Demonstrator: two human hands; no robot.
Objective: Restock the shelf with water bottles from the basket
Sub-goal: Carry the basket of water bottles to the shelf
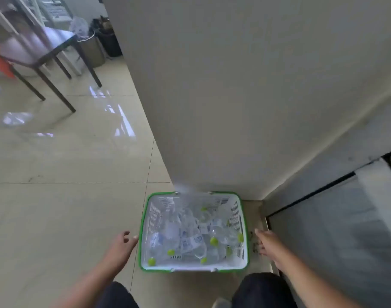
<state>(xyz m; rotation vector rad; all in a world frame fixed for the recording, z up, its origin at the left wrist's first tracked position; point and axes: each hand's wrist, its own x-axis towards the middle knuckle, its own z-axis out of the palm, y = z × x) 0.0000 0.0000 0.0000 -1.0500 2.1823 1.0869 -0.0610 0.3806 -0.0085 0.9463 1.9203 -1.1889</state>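
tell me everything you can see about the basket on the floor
The basket is a white plastic rectangular tub with slotted walls and a green rim. It stands upright on the tiled floor, close against a pale wall. Clear water bottles with green caps lie jumbled inside. The left hand and right hand hang either side of it, neither plainly touching it.

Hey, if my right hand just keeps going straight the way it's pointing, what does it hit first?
Probably the basket: the right hand points forward and slightly left, toward its green-rimmed right wall. Depth is unclear; it could instead pass beside the rim and reach the floor.
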